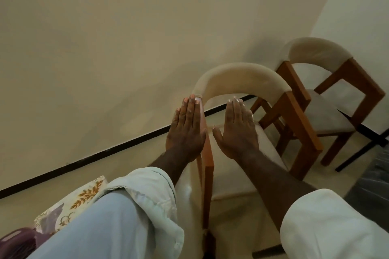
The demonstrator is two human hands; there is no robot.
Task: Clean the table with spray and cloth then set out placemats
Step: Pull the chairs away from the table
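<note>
Two hands: left hand (185, 130) and right hand (236, 130) flat, fingers straight, empty, above chair (242, 78).
Task things: none in view.
Floral fabric (84, 195), near left: likely soft, light; pinch an edge.

A cream patterned cloth (71, 202) with brown leaf motifs and purple patches lies at lower left, partly hidden beneath the left sleeve (126, 212).

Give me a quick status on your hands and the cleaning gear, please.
Left hand open, empty; right hand open, empty. No spray bottle in view; patterned fabric by left sleeve, kind unclear. Chair directly ahead of hands.
</note>
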